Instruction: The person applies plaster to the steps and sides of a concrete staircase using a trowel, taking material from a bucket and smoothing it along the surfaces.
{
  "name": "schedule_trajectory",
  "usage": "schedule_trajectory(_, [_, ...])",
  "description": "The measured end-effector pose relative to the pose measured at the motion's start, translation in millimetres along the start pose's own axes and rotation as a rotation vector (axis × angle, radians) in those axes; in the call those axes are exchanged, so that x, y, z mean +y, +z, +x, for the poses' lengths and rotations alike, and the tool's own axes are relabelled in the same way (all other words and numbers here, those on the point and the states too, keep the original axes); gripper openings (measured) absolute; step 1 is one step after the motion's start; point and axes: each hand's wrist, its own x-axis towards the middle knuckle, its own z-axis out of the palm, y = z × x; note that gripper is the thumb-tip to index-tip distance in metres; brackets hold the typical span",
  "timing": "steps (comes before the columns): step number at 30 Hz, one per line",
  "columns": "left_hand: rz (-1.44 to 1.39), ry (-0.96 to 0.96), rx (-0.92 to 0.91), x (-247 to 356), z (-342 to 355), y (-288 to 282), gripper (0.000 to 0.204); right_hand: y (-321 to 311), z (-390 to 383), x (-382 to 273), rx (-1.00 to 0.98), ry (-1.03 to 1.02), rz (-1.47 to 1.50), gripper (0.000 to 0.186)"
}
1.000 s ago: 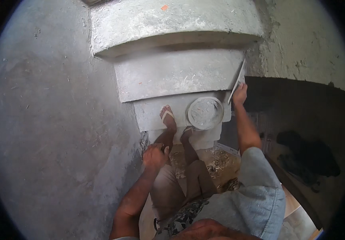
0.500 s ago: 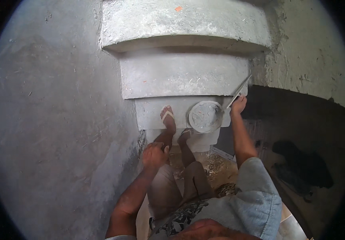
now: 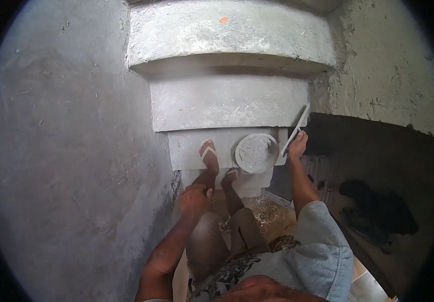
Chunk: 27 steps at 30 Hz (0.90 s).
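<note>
- Rising ahead, grey concrete steps (image 3: 227, 108) fill the middle, with a plastered wall (image 3: 61, 151) on the left.
- Sitting on the lowest step, a round bucket (image 3: 255, 152) of grey mortar — just beside a sandalled foot (image 3: 209, 156).
- Gripping a flat trowel (image 3: 295, 132), the right hand (image 3: 297, 146) has its fingers clamped on the lower end, right of the bucket.
- Resting on the knee, the left hand (image 3: 193, 200) — fingers curled together.

An unfinished building under construction: raw grey concrete stairs (image 3: 227, 105) rise ahead, a rough cement-rendered wall (image 3: 61, 151) curves on the left, patchy plaster (image 3: 388, 85) on the right, and a mortar-caked bucket (image 3: 255, 152) stands on a near step.
</note>
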Motion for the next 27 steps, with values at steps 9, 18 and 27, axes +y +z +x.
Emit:
schedule_trajectory(9, [0.03,0.015,-0.126,21,8,-7,0.035,0,11,13,-0.09,-0.114,-0.177,0.033])
schedule_trajectory(18, [0.037,-0.07,-0.154,11,7,-16,0.035,-1,-43,-18,-0.327,-0.326,-0.19,0.031])
schedule_trajectory(27, [0.041,-0.034,-0.132,19,4,-6,0.035,11,-36,-2,-0.27,-0.095,-0.195,0.03])
